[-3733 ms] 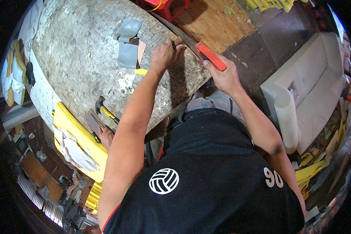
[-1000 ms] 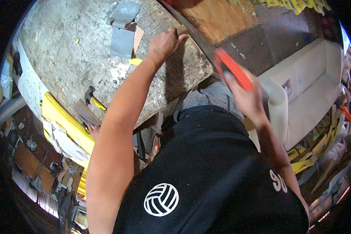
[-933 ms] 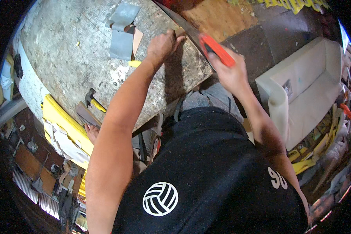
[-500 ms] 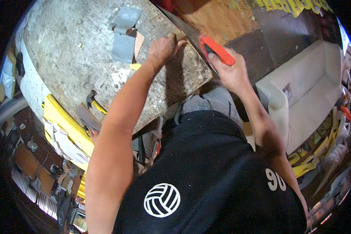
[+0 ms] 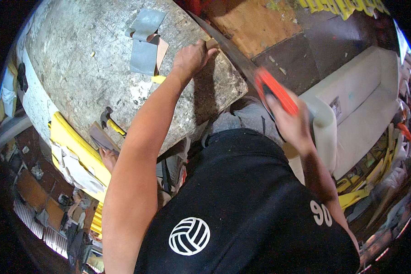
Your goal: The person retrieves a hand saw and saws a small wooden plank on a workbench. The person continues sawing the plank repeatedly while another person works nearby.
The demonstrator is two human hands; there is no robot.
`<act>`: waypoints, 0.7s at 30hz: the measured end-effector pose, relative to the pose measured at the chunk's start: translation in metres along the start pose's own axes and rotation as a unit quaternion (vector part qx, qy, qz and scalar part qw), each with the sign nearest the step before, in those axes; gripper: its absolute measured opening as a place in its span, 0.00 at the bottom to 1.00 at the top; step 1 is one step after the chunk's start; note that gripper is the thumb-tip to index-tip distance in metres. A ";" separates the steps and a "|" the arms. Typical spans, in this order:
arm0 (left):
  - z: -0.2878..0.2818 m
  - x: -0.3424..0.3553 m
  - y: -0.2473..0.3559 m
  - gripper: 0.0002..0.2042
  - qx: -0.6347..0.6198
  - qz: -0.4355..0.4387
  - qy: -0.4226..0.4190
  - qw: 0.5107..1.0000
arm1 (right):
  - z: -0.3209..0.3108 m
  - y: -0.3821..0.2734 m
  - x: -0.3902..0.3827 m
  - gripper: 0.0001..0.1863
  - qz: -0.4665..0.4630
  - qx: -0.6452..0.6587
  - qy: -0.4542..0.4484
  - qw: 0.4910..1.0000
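My right hand (image 5: 293,121) is wrapped round the red-and-black handle of a handsaw (image 5: 228,45). Its long grey blade slants up and left, past the edge of a scuffed worktable (image 5: 109,73). At that edge my left hand (image 5: 191,57) is closed, pressing on a small light-brown piece of wood (image 5: 212,43) that shows only in part beside the fingers. The blade runs close to this wood; whether it touches cannot be made out. Grey sheet pieces (image 5: 144,55) and a pinkish scrap (image 5: 161,52) lie left of my left hand.
A claw hammer (image 5: 112,122) with a yellow-and-black handle lies on the table's near left. Another person's hand (image 5: 108,159) is by a flat board (image 5: 104,137) there. A pale upholstered seat frame (image 5: 351,105) stands at right. Plywood (image 5: 255,25) lies beyond the table.
My right hand has drawn the saw back, down and to the right, so more of the blade shows. My left hand has stayed put. The other person's hand shows more.
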State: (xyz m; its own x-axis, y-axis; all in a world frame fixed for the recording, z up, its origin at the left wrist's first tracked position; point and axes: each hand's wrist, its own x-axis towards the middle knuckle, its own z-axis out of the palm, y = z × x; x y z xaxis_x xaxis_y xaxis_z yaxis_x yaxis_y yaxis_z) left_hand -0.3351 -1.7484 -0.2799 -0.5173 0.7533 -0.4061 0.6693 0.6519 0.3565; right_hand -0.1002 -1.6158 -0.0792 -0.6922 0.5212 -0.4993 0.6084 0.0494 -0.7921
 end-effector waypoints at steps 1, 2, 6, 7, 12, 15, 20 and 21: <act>0.001 0.000 0.000 0.30 -0.003 0.003 -0.010 1.000 | -0.001 -0.002 -0.006 0.18 -0.008 -0.009 0.004 1.000; 0.000 0.002 -0.003 0.30 -0.001 0.002 -0.009 1.000 | -0.003 -0.004 -0.011 0.18 -0.016 -0.016 0.006 1.000; -0.002 0.005 0.008 0.30 -0.005 0.002 -0.004 1.000 | 0.041 0.008 0.066 0.19 -0.017 -0.061 0.011 0.998; -0.007 0.005 0.009 0.30 0.001 -0.004 -0.004 1.000 | 0.042 0.010 0.066 0.19 -0.021 -0.060 0.009 0.998; 0.005 0.001 -0.004 0.31 0.006 -0.002 -0.016 1.000 | -0.002 -0.008 -0.001 0.17 -0.031 -0.123 -0.002 0.992; 0.006 0.006 -0.002 0.31 -0.016 0.006 -0.022 1.000 | 0.003 0.002 -0.004 0.17 -0.044 -0.117 0.016 0.992; -0.009 0.007 0.003 0.30 0.028 0.003 -0.015 1.000 | 0.035 -0.012 0.074 0.19 0.039 -0.067 -0.022 0.997; -0.002 0.002 0.002 0.30 0.023 0.001 -0.020 1.000 | 0.028 0.005 0.050 0.19 0.002 -0.070 -0.014 0.997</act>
State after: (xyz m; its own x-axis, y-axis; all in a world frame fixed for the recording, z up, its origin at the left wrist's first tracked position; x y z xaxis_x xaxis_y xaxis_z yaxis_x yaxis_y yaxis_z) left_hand -0.3356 -1.7451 -0.2783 -0.4954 0.7499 -0.4385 0.6942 0.6452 0.3190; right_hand -0.1424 -1.6136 -0.1180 -0.6997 0.4972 -0.5130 0.6575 0.1674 -0.7346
